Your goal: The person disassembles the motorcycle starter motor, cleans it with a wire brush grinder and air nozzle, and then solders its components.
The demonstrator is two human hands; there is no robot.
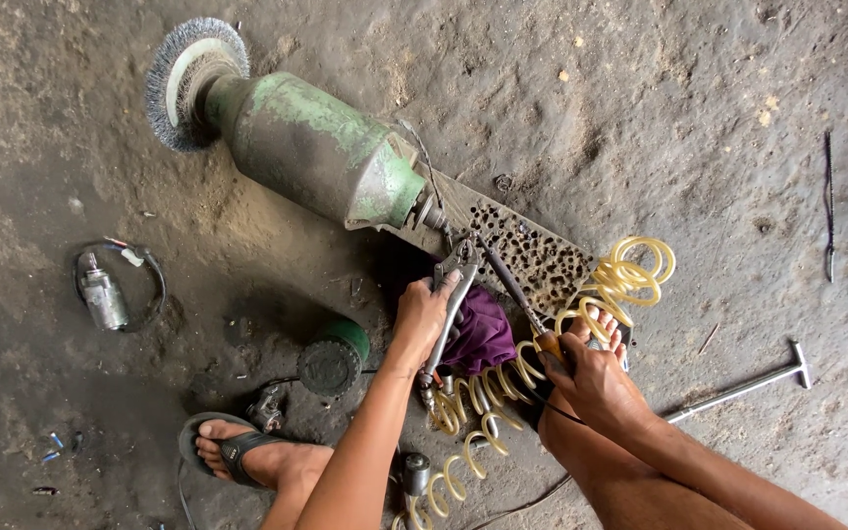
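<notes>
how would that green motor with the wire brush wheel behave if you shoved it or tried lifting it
The green motor looks like thick cast metal, so probably heavy for its size and stiff. Its round body lying on its side might roll on the dirt floor, though the wire brush wheel and perforated plate would likely check that.

Green, worn motor [316, 147], purple cloth [483, 334], yellow coiled hose [610, 285], perhaps orange screwdriver handle [550, 345].

Soft, even daylight falls on the dirt floor [640, 98], brighter toward the upper right and dimmer at the lower left. Shadows are faint and short. No glare; focus is sharp, with slight wide-angle stretching at the edges.
</notes>
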